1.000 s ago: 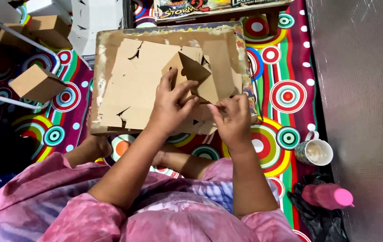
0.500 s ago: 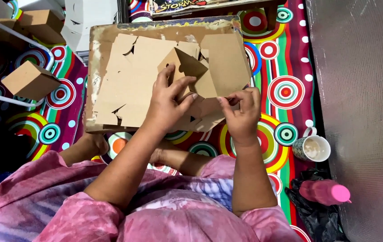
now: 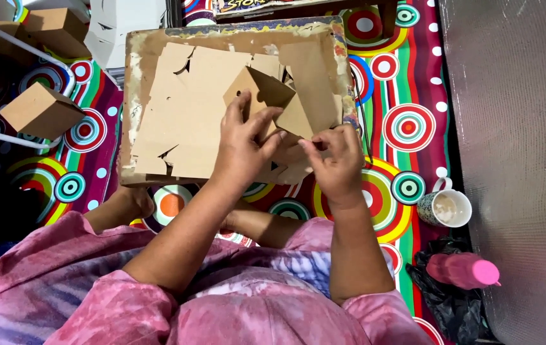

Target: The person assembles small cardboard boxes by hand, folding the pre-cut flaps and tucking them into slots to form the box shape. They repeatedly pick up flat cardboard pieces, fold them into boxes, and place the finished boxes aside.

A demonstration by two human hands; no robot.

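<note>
So we've got a flat brown cardboard cutout (image 3: 266,96) half-folded in our hands, sitting on top of a loose pile of cardboard sheets (image 3: 190,108) on a worn low board (image 3: 134,70). The cutout is roughly at the middle of the board, a touch toward 3 o'clock.

Left hand (image 3: 244,144) is curled over the cutout from 6 o'clock, fingers spread and pressing on the raised flap, thumb tucked against the lower edge. Right hand (image 3: 337,163) is nearly closed, thumb and forefinger pinching a small tab at the cutout's 4 o'clock corner. Can't see the fingertips underneath, so how firm that pinch is, we can't tell.

Handling-wise, we'd guess this stuff is light and fairly stiff along the panels but bends easily on the creases. It looks dry and matte, so not slippery. The thin tabs and notched corners look like the weak spots that could tear or crumple if yanked. Best hold seems to be on the flat panels near a fold, not on the tabs alone.

Around us: a finished box (image 3: 40,110) at 9 o'clock on the patterned mat (image 3: 407,128), a mug (image 3: 445,207) at 4 o'clock, and a pink bottle (image 3: 461,269) just below it.
</note>
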